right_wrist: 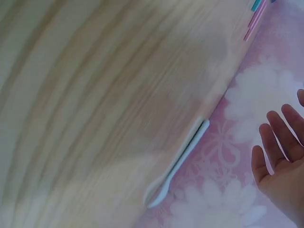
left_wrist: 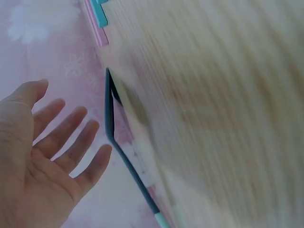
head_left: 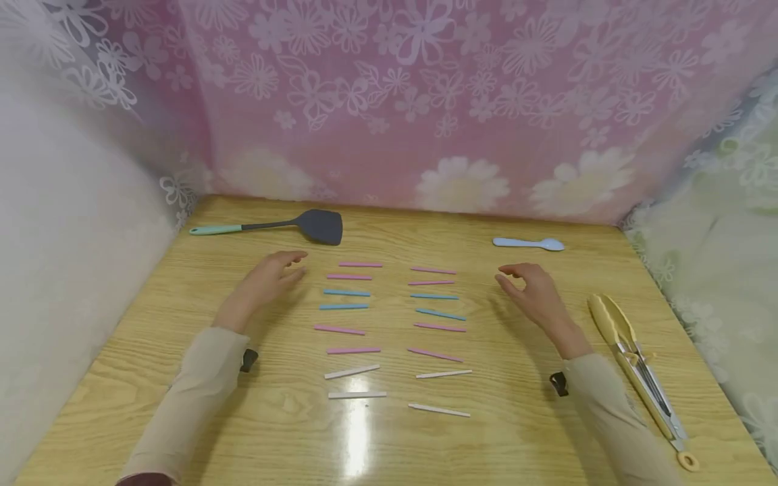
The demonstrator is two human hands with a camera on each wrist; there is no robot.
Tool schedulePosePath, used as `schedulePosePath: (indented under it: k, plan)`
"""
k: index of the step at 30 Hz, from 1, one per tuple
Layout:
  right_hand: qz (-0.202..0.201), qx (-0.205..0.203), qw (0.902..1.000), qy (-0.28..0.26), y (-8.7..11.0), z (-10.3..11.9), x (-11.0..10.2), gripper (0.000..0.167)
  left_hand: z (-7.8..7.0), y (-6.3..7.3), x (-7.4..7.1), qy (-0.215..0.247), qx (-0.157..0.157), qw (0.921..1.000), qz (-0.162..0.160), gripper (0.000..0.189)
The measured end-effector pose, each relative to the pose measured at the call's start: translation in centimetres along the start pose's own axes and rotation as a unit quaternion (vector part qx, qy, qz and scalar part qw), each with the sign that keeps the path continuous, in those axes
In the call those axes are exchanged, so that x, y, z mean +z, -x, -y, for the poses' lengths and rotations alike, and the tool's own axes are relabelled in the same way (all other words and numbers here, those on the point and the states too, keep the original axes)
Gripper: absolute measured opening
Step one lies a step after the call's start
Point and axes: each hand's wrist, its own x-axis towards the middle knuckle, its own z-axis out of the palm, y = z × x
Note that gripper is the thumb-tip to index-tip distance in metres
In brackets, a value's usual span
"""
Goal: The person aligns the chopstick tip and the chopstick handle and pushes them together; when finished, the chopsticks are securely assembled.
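My left hand [head_left: 265, 283] hovers over the wood-grain table, left of the sticks, its fingers relaxed and holding nothing. Nearest to it are a dark-headed spatula [head_left: 320, 227] with a green handle and the left column's upper pink stick [head_left: 349, 277]. In the left wrist view the palm and spread fingers [left_wrist: 78, 137] show beside the spatula. On the other side my right hand [head_left: 536, 297] hangs in the air, loosely bent and holding nothing, below a pale blue spoon [head_left: 527, 244]. Between the hands lie two columns of short pink, blue sticks [head_left: 345, 307] and white sticks [head_left: 357, 395].
Tongs [head_left: 644, 378] with yellow tips and metal arms lie at the right, beside my right forearm. A pink flowered cloth [head_left: 365, 135] hangs behind the table's back edge. Pale cloth [head_left: 79, 216] covers the left side, and green flowered cloth [head_left: 717, 236] the right.
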Motion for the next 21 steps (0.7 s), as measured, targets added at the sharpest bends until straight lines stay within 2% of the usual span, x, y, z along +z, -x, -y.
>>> schedulePosePath:
  k: [5,10,16,21]
  plan:
    - [0.019,0.022,0.9993,-0.025,-0.8,0.2,1.0,0.025,-0.5,-1.8,0.6,0.032,0.016,0.9989,0.030,0.042]
    - [0.053,0.037,0.9969,-0.044,-1.6,0.6,2.2,0.028,-0.9,-3.4,1.3,0.041,0.026,0.9980,0.040,0.037]
    - [0.078,0.033,0.9944,-0.063,-2.8,1.1,3.8,0.026,-1.5,-5.1,2.0,0.038,0.034,0.9977,0.045,0.034]
    - [0.095,0.020,0.9935,-0.059,-4.1,1.7,5.0,0.021,-2.2,-6.3,2.5,0.025,0.047,0.9966,0.064,0.033]
